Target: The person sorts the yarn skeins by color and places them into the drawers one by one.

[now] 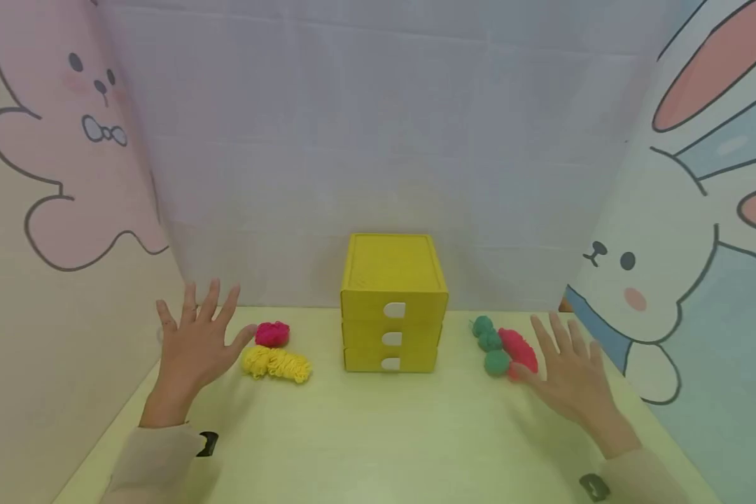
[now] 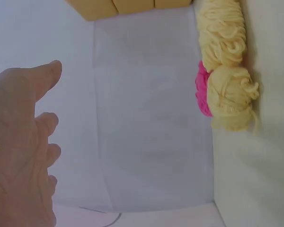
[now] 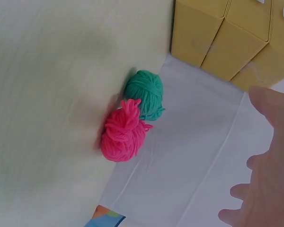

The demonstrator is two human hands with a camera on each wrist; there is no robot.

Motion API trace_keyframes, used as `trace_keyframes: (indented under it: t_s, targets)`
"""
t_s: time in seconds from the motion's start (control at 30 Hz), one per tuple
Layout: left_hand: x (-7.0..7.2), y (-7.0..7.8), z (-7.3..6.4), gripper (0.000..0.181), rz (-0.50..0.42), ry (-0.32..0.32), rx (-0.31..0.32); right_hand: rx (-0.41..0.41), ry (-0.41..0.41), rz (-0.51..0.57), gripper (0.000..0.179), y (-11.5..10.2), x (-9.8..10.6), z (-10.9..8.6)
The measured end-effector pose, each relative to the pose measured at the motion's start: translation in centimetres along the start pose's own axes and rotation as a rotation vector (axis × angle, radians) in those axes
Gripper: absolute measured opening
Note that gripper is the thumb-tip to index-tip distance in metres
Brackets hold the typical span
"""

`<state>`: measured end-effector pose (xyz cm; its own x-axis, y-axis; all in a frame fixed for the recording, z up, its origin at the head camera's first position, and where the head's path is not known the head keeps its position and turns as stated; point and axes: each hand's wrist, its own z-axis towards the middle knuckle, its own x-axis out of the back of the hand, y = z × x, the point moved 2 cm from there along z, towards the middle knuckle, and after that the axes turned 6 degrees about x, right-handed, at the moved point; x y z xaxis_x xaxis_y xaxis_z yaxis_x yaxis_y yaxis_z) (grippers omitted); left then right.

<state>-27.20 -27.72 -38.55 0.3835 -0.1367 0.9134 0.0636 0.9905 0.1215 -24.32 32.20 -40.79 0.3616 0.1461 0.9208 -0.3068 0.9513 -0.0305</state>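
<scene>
My left hand (image 1: 198, 346) hovers over the left of the table with its fingers spread, holding nothing. Beside its thumb lie a yellow skein of yarn (image 1: 276, 363) and, behind that, a magenta bundle of yarn (image 1: 272, 334). On the other side my right hand (image 1: 570, 378) also hangs spread and holds nothing. Its thumb overlaps the lower end of a pinkish-red yarn skein (image 1: 519, 350) in the head view. Left of that skein runs a row of green yarn balls (image 1: 496, 362). The right wrist view shows a green ball (image 3: 146, 92) against the pink yarn (image 3: 123, 135).
A yellow cabinet of three stacked drawers (image 1: 393, 308) with white tabs stands at the back middle, drawers closed. Behind it hangs a pale cloth wall (image 1: 378, 140). Side panels carry a pink bear (image 1: 88, 161) and a white rabbit (image 1: 655, 280). The pale table (image 1: 365, 441) extends forward.
</scene>
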Motion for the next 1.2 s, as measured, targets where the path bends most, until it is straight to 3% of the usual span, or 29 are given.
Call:
trace_keyframes:
  t_s: [0.37,0.57,0.8,1.07,1.2]
  targets:
    - [-0.9,5.0,1.7,0.083,-0.113,-0.056,0.002,0.004,-0.053,0.085,0.088,-3.1,-0.5,1.7]
    - [-0.9,6.9,2.4,0.084,-0.310,-0.119,0.049,0.009,-0.088,0.193,0.085,-4.6,-0.3,2.3]
    - [-0.7,8.7,2.8,0.082,-0.513,-0.239,0.088,-0.045,-0.203,0.331,0.080,-6.2,-0.3,2.5]
    - [-1.1,10.7,4.3,0.078,-0.720,-0.270,0.088,-0.024,-0.211,0.569,0.066,-7.6,-0.3,3.3]
    - [-0.7,12.0,5.3,0.073,-0.818,-0.291,0.086,-0.040,-0.269,0.704,0.059,-8.4,-0.1,3.9]
